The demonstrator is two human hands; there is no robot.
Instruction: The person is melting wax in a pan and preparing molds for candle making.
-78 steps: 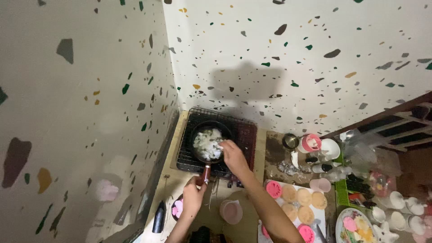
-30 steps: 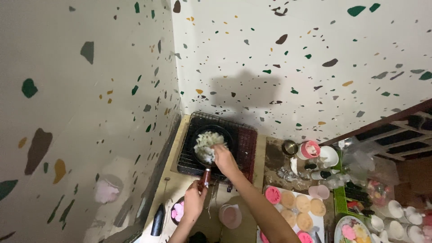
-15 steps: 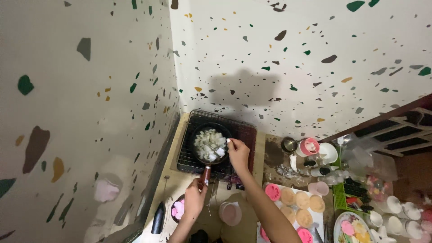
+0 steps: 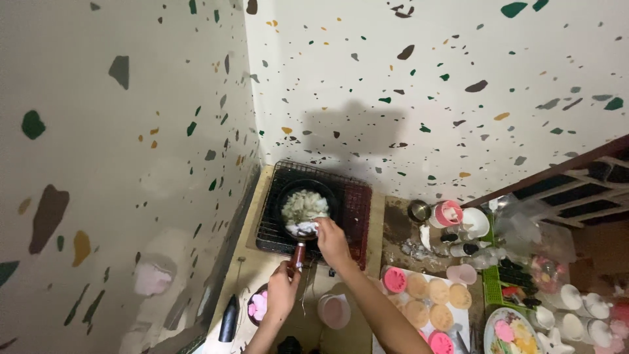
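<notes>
A small black pan (image 4: 325, 195) with a reddish handle (image 4: 297, 255) sits on a wire rack (image 4: 358, 204) in the corner. It is filled with pale chopped food (image 4: 303, 205). My left hand (image 4: 282, 289) grips the handle's near end. My right hand (image 4: 332, 240) is at the pan's near rim, its fingers closed on a small pale utensil that pushes into the food; the utensil is too small to tell apart clearly.
Speckled walls close in on the left and behind. A pink cup (image 4: 334, 311) and a dark bottle (image 4: 228, 318) stand near me. To the right are round tan discs on a white tray (image 4: 466, 317), pink lids, small cups and a green crate (image 4: 500, 283).
My right hand has swept from the pan's right rim to its near edge, stirring the food. The left hand has stayed on the handle.
</notes>
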